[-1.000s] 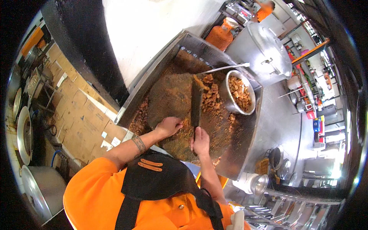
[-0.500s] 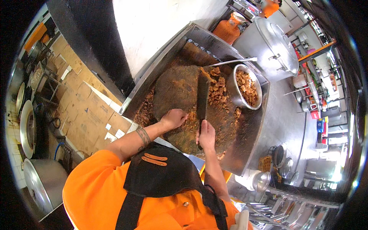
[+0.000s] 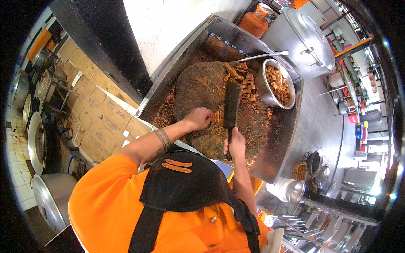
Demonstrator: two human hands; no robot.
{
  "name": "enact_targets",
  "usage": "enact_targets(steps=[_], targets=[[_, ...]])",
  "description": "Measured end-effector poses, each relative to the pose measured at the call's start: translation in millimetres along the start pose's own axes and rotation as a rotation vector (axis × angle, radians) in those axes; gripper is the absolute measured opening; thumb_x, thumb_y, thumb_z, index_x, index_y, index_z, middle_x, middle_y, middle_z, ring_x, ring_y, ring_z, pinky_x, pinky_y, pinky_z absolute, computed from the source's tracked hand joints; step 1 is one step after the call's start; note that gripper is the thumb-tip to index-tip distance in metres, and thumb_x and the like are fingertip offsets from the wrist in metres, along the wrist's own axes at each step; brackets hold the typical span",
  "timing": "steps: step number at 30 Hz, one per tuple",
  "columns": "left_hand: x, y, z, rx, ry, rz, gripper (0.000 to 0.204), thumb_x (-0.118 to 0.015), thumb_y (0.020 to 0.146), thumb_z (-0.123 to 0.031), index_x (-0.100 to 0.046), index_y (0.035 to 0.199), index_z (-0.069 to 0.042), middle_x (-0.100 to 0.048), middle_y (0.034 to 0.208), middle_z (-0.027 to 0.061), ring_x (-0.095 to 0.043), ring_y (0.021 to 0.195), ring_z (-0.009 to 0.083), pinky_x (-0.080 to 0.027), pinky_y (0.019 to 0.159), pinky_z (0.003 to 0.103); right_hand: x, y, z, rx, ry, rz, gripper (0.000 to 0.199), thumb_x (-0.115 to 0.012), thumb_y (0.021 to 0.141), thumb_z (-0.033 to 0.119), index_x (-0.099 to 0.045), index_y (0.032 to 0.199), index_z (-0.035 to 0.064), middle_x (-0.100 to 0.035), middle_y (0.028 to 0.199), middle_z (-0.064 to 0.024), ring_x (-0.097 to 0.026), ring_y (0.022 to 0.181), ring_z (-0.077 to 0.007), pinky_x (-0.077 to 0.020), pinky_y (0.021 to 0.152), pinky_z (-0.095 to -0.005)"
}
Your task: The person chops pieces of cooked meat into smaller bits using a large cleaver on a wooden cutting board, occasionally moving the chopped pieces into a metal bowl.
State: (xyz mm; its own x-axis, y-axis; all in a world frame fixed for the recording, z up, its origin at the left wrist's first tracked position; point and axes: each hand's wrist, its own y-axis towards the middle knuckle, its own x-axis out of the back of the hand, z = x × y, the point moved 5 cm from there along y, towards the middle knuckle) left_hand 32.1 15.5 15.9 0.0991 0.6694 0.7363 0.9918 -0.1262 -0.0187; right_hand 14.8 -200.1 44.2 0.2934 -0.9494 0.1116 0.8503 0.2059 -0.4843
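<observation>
Glare at far right, white wall washed out, sheen on lidded pot — fisheye edges bowed, corners black

You're in an orange shirt under a black bib. Bib carries two tan tabs; black straps run off it, metal button between. Dark tattoo left of bib.

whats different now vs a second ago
The cleaver turned to show more of its flat side, its far end drawn slightly back toward the person. The right hand still grips it. Allowing for the shifted view, the left hand and metal bowl look unmoved.
</observation>
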Motion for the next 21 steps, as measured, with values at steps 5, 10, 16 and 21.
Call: enact_targets(steps=[5,10,16,21], targets=[[12.9,24.3,-18.6,-0.437,0.106,0.041,0.056,-0.063,0.079,0.001,-0.06,0.134,-0.012,-0.056,0.143,0.0102,-0.055,0.126,0.0343,-0.051,0.103,0.044,26.1,-23.0,-8.3,-0.067,0.082,-0.085,0.056,-0.039,0.108,0.052,-0.052,0.089,0.0009,-0.051,0.058,-0.0071,-0.049,0.039,-0.0188,-0.0432,0.036,-0.0359],[-8.9,59.5,-10.7,-0.491,0.264,0.376,0.064,-0.075,0.078,-0.008,-0.058,0.139,-0.012,-0.056,0.141,0.0099,-0.056,0.126,0.0347,-0.049,0.106,0.044,26.1,-27.6,-26.7,-0.098,0.068,-0.106,0.055,-0.038,0.108,0.051,-0.049,0.082,0.0036,-0.05,0.058,-0.007,-0.049,0.038,-0.0203,-0.0433,0.036,-0.0369],[-11.0,24.2,-16.2,-0.087,0.046,0.115,0.06,-0.084,0.077,-0.026,-0.063,0.129,-0.005,-0.062,0.125,0.0169,-0.06,0.119,0.037,-0.051,0.099,0.047,10.7,-23.6,18.3,0.0,-0.071,-0.11,0.05,-0.043,0.108,0.048,-0.05,0.085,0.004,-0.053,0.057,-0.005,-0.052,0.041,-0.0156,-0.0432,0.039,-0.0319],[-12.3,4.9,-4.5,-0.073,-0.149,-0.049,0.054,-0.083,0.079,-0.027,-0.065,0.124,-0.004,-0.064,0.12,0.017,-0.06,0.117,0.0378,-0.051,0.097,0.047,0.0,-31.7,50.8,0.273,-0.162,-0.078,0.054,-0.042,0.107,0.054,-0.054,0.094,0.0032,-0.052,0.057,-0.0016,-0.051,0.042,-0.0106,-0.0424,0.039,-0.0276]])
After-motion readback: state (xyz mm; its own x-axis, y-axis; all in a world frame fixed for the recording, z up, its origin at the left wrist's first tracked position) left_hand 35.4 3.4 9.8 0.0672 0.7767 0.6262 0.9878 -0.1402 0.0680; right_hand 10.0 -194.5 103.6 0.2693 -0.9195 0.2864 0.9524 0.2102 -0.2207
